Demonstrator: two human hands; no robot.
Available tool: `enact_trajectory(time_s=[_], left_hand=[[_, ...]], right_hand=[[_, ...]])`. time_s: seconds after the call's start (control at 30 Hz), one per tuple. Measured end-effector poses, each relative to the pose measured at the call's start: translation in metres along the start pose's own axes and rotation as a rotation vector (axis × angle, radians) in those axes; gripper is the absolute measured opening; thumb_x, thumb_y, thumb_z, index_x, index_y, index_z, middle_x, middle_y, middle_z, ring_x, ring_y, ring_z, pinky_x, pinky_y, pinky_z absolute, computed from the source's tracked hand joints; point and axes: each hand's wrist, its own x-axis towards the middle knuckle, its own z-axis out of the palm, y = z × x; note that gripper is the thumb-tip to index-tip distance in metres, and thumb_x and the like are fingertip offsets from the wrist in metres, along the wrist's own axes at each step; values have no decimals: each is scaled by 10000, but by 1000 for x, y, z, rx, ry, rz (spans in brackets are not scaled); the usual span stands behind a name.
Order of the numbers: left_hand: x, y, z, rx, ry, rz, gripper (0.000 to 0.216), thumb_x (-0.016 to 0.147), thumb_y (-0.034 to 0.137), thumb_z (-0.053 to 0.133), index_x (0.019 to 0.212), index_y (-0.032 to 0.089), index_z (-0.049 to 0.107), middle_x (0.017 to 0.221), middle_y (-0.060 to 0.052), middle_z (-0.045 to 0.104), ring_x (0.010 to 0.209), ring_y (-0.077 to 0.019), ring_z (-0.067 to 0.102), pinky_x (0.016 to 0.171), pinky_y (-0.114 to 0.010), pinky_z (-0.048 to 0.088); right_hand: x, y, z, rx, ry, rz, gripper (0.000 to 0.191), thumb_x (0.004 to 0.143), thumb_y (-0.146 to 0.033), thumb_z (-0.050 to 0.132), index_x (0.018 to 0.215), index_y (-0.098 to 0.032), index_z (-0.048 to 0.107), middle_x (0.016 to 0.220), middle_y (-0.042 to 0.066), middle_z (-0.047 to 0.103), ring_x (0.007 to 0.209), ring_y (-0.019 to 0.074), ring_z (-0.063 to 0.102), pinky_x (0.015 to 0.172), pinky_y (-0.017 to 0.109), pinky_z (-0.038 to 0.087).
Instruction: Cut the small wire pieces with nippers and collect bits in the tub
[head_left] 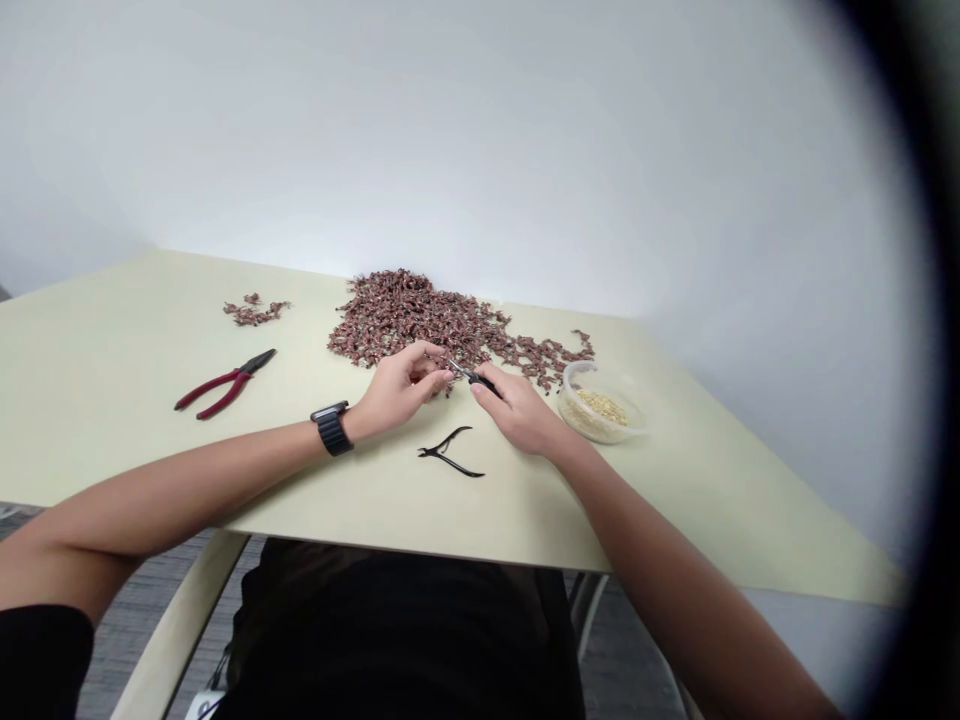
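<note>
My left hand (401,388) is closed in a pinch on a small reddish-brown piece at the near edge of a large pile of the same pieces (420,320). My right hand (517,410) grips a small black-handled tool (469,376) whose metal tip points at what the left fingers hold. A black watch sits on my left wrist. Both hands rest on the pale yellow table (112,400).
Black nippers (452,452) lie on the table just below my hands. Red-handled pliers (225,383) lie to the left. A small heap of brown pieces (255,310) is at the far left. A clear bowl of pale kernels (600,405) stands right of my right hand.
</note>
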Motion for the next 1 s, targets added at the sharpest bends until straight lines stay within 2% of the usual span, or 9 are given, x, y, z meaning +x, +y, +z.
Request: enact_trajectory(time_s=[0.4,0.5,0.57,0.67,0.73,0.8,0.87,1.0], left_hand=[[0,0,1,-9,2,4,365,923,445,654,1146,173,556,800,-47,720,609,-104,606,599,-221,485],[-1,1,-2,72,10,43,375,934,443,641,1186,173,578,816,-50,726,639,-119,630,629,-235,485],[-2,2,-5,164,20,94,377,944,430,633,1222,178,592,840,-48,732,685,-128,651,689,-250,496],[-2,3,-10,295,41,177,347,954,405,624,1231,197,617,924,-50,743,786,-140,674,767,-260,493],[-1,4,-11,309,44,184,329,956,398,620,1218,200,625,932,-50,744,797,-141,673,772,-260,488],[0,4,-9,229,43,128,332,944,411,636,1194,193,613,874,-46,736,726,-133,654,728,-255,486],[1,4,-5,63,33,38,349,918,437,666,1145,187,578,799,-34,718,625,-117,612,646,-241,472],[3,4,-1,-257,-44,-116,391,887,489,699,1047,180,521,720,-23,685,532,-91,545,546,-217,434]], right_hand=[[-1,-3,0,96,4,6,340,1039,-484,414,925,-192,544,844,23,574,788,171,509,738,298,362],[-1,-6,1,362,-79,121,381,1018,-539,417,895,-193,521,786,10,475,680,136,410,615,259,324],[0,-10,1,668,-222,281,417,996,-598,404,923,-200,505,751,-8,384,581,109,256,509,229,212],[0,-15,-2,1053,-433,463,459,958,-647,411,961,-196,498,734,-25,289,574,100,84,478,215,71],[1,-17,-3,1148,-483,503,466,946,-647,417,963,-189,501,729,-25,272,582,103,69,475,217,59],[1,-17,-2,1116,-450,501,471,945,-654,402,969,-193,499,727,-21,292,576,106,86,472,221,71],[1,-13,0,953,-324,446,468,956,-655,394,976,-201,503,737,-12,344,563,108,136,472,226,106],[0,-1,3,290,58,170,391,984,-578,455,927,-197,524,775,19,486,651,142,392,573,263,293]])
